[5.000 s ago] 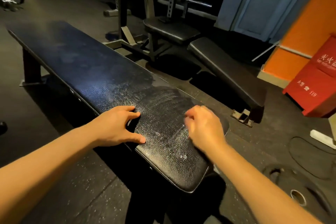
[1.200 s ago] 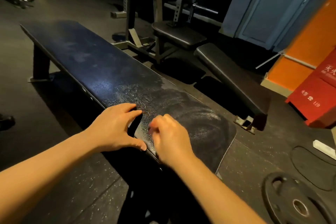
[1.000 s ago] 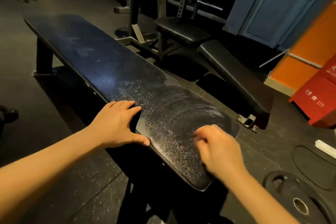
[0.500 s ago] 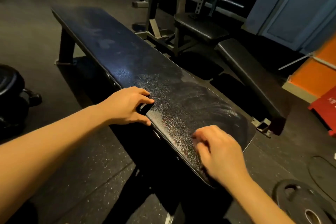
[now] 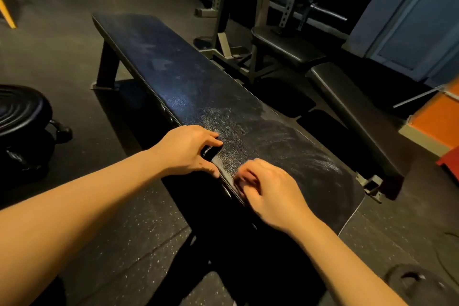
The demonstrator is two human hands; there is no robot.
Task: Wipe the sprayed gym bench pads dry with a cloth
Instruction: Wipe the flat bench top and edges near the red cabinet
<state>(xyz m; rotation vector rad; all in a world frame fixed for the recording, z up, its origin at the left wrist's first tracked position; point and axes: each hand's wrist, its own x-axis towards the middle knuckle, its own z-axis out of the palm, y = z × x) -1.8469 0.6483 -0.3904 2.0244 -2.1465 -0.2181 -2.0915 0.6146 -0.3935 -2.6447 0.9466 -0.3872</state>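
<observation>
Since a moment earlier, the right hand (image 5: 269,192) had slid to the near edge of the bench pad (image 5: 188,87), curled and blurred, any cloth hidden. The left hand (image 5: 187,149) gripped that edge. Rushed strokes could leave streaks (image 5: 320,161).

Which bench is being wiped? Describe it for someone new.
Centre of the gym floor: the long flat bench pad running diagonally away, left hand and right hand on its near end. Unlike the sloped pad to its right, it shows pale wipe streaks.
</observation>
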